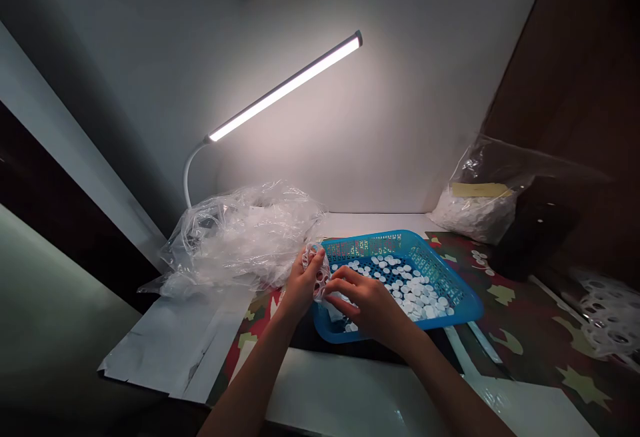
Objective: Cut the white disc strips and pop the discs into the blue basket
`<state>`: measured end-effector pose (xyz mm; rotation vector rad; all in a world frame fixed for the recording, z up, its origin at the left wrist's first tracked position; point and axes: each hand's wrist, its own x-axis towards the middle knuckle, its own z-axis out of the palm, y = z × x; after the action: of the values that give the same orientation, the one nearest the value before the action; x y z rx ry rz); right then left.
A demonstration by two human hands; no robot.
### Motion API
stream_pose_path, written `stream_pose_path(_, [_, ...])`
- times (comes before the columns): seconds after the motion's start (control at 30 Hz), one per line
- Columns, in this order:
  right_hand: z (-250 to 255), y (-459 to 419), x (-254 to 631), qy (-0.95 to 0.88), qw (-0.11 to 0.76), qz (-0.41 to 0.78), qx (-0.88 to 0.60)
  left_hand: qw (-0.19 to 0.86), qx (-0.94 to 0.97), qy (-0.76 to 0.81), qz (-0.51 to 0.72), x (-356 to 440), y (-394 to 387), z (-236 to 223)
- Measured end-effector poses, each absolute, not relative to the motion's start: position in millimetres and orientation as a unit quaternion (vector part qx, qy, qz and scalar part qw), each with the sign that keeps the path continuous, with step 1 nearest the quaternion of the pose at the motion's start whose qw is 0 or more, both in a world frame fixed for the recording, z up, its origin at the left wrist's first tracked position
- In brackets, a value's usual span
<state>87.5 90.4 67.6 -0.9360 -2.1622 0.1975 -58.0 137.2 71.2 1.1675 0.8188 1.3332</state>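
My left hand is closed around a white plastic piece full of round holes, held upright over the left side of a blue basket. Close by on the right, my right hand has its fingers bent, with thumb and fingertips at the edge of the holed piece. Whether those fingertips pinch a small part is too fine to make out. Many small white discs lie loose in the basket, most of them heaped toward its right side.
A heap of clear plastic bags lies behind left, under a lit lamp. A bag of white pieces and a dark cylindrical object stand back right. More holed white pieces lie far right. White sheets cover the left edge.
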Motion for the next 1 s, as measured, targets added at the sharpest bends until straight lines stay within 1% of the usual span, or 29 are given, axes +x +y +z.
stream_pose_path(0.13, [65.5,89.7,86.6,-0.853,0.357,0.075,-0.372,0.575,0.503,0.343,0.546,-57.3,135.1,71.2])
stream_pose_path(0.3, [70.8,86.5,84.8,-0.860,0.363,0.037,-0.356,0.603,0.480,0.343,0.537,-57.6,136.9,69.3])
stream_pose_path(0.57, [80.4,78.5,93.1,-0.879,0.307,0.148,-0.332,0.622,0.418,0.351,0.561,-65.1,151.4,72.3])
stream_pose_path(0.67, [80.3,77.8,94.8,-0.877,0.296,0.157,-0.346,0.626,0.411,0.359,0.557,-65.2,148.7,76.2])
stream_pose_path(0.73, [78.8,79.9,94.5,-0.861,0.312,0.147,-0.374,0.644,0.417,0.362,0.529,-64.3,144.4,78.1])
stream_pose_path(0.9, [72.7,90.3,94.4,-0.794,0.401,0.114,-0.443,0.690,0.421,0.362,0.465,-64.9,135.9,80.6])
stream_pose_path(1.0, [72.2,93.2,95.5,-0.796,0.414,0.091,-0.433,0.704,0.416,0.355,0.452,-69.0,135.9,81.3])
